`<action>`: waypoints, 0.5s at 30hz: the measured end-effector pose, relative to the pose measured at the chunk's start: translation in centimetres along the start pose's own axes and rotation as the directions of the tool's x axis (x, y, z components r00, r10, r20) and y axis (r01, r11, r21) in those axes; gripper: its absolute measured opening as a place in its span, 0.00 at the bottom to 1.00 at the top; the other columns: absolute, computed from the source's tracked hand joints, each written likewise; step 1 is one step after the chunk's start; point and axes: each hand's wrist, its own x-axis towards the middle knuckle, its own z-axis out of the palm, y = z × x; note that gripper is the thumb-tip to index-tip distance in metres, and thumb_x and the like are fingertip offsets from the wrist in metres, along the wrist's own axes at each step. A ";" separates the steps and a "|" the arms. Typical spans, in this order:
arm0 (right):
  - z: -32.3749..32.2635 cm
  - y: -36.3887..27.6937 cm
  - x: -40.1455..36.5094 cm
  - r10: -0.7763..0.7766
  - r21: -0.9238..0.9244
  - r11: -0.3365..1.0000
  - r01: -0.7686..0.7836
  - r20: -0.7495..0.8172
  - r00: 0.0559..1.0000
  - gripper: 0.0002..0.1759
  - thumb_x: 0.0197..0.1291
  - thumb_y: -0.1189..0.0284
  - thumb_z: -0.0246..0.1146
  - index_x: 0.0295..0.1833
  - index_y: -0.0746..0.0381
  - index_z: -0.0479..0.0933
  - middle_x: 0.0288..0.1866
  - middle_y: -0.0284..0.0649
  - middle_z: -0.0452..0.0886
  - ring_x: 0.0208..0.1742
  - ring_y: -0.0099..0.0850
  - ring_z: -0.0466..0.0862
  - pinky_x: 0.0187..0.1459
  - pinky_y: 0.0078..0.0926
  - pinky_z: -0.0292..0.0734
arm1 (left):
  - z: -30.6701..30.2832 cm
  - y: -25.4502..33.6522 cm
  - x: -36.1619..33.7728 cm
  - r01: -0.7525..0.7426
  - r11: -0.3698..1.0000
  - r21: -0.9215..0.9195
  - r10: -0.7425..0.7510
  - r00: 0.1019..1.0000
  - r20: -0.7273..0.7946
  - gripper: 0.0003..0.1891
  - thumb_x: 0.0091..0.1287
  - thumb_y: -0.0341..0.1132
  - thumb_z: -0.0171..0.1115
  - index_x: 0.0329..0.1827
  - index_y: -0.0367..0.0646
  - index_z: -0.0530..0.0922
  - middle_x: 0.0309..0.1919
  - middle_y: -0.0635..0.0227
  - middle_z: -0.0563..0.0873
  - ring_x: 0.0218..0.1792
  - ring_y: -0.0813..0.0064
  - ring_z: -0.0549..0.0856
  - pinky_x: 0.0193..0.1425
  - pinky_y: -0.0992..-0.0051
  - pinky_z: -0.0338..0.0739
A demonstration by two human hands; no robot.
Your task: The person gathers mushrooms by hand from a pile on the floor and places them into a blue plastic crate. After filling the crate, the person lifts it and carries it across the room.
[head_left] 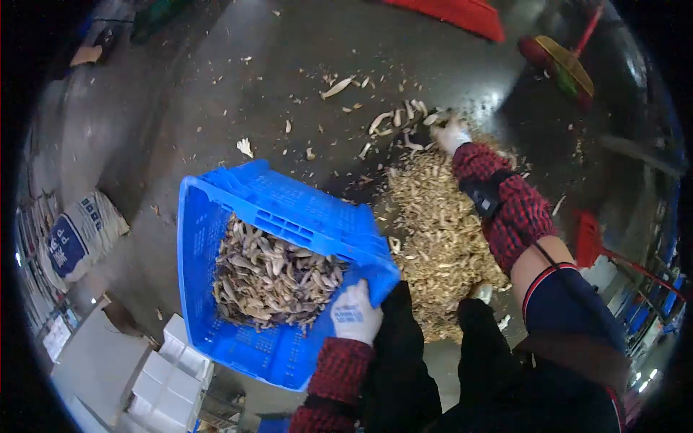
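My left hand (354, 314), in a white glove, grips the near rim of a blue plastic crate (216, 216) that is tilted up on the floor. Inside the crate lies a heap of pale brownish mushroom pieces (271, 278). My right hand (449, 134), also gloved, reaches far out to the top of a larger pile of trimmings (440, 238) on the floor and touches the loose white stalks (393, 123) scattered at its far edge. Whether it holds a piece is hidden. Both sleeves are red and black check.
The wet dark concrete floor (289, 79) is strewn with scraps. White boxes (170, 375) and a printed sack (76, 238) lie at the left. A broom (563, 65) and a red dustpan (462, 14) lie at the far side. Red and blue crates (635, 289) stand at the right.
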 end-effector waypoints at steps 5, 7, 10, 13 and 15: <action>2.7 -5.4 -0.2 -0.084 -0.065 0.995 0.072 -0.217 0.973 0.41 0.54 0.43 0.64 0.70 0.50 0.65 0.70 0.51 0.66 0.67 0.56 0.68 0.63 0.50 0.68 | 0.3 -0.5 0.1 -0.034 0.991 -0.128 0.033 0.999 -0.013 0.26 0.50 0.33 0.66 0.56 0.37 0.76 0.38 0.53 0.81 0.40 0.51 0.81 0.46 0.55 0.75; 2.7 -9.5 -2.9 -0.319 -0.194 0.940 0.281 -0.201 0.926 0.42 0.50 0.44 0.67 0.68 0.50 0.68 0.66 0.50 0.70 0.64 0.55 0.71 0.60 0.48 0.72 | 0.1 -0.5 0.4 -0.053 0.985 -0.165 0.052 0.999 -0.009 0.27 0.50 0.33 0.67 0.56 0.37 0.76 0.38 0.52 0.81 0.40 0.50 0.81 0.46 0.54 0.75; 3.9 -12.0 -6.7 -0.526 -0.337 0.819 0.465 -0.114 0.843 0.35 0.44 0.48 0.72 0.59 0.47 0.75 0.61 0.44 0.72 0.59 0.50 0.73 0.55 0.52 0.75 | -0.1 -0.8 0.7 -0.096 0.975 -0.201 0.096 0.995 -0.008 0.28 0.50 0.33 0.68 0.56 0.36 0.75 0.38 0.50 0.80 0.40 0.47 0.80 0.46 0.53 0.75; 7.5 -8.6 -5.7 -0.704 -0.351 0.682 0.641 -0.079 0.706 0.26 0.50 0.60 0.70 0.58 0.47 0.76 0.60 0.42 0.73 0.55 0.49 0.76 0.52 0.46 0.77 | -0.6 -0.9 0.9 -0.141 0.955 -0.262 0.151 0.988 0.019 0.30 0.49 0.33 0.70 0.57 0.35 0.72 0.41 0.51 0.79 0.43 0.48 0.79 0.47 0.54 0.74; 7.4 -7.7 -5.1 -0.710 -0.261 0.685 0.680 -0.029 0.704 0.21 0.53 0.64 0.68 0.54 0.52 0.77 0.57 0.45 0.75 0.54 0.49 0.77 0.53 0.44 0.77 | -0.5 -1.1 0.8 -0.152 0.948 -0.278 0.160 0.987 0.007 0.30 0.49 0.33 0.70 0.57 0.35 0.72 0.42 0.51 0.79 0.43 0.48 0.79 0.47 0.54 0.74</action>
